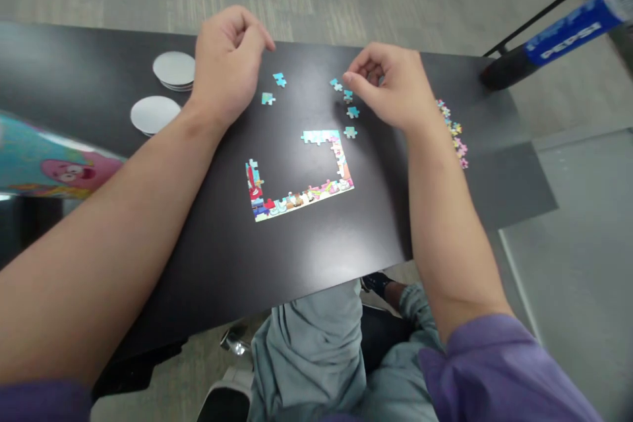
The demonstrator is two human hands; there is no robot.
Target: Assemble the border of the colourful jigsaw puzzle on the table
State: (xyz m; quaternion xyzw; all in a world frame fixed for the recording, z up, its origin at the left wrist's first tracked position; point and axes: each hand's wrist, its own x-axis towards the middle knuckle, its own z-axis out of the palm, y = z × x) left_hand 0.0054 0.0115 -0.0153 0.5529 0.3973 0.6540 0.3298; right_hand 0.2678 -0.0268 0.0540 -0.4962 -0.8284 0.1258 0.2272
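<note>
A: ok, what's the outfit on my remote feed? I'm seeing purple at both edges.

B: yep, I get a purple left sleeve (43, 401) and right sleeve (499, 366), the right one stopping near the elbow with a wide hem. Left hand (228, 56) and right hand (388, 82) are bare.

A: and down low?

B: loose grey-green trousers (316, 343), pretty wrinkly, plus a dark shoe (376, 282).

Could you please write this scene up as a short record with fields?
Left hand: near two loose bluish pieces
Right hand: by four loose bluish pieces; contact unclear
Puzzle border: partly joined, open at upper left
Beyond right forearm: multicoloured pieces
Table's left side: white discs, two stacks
Far right: blue Pepsi-labelled object
</note>
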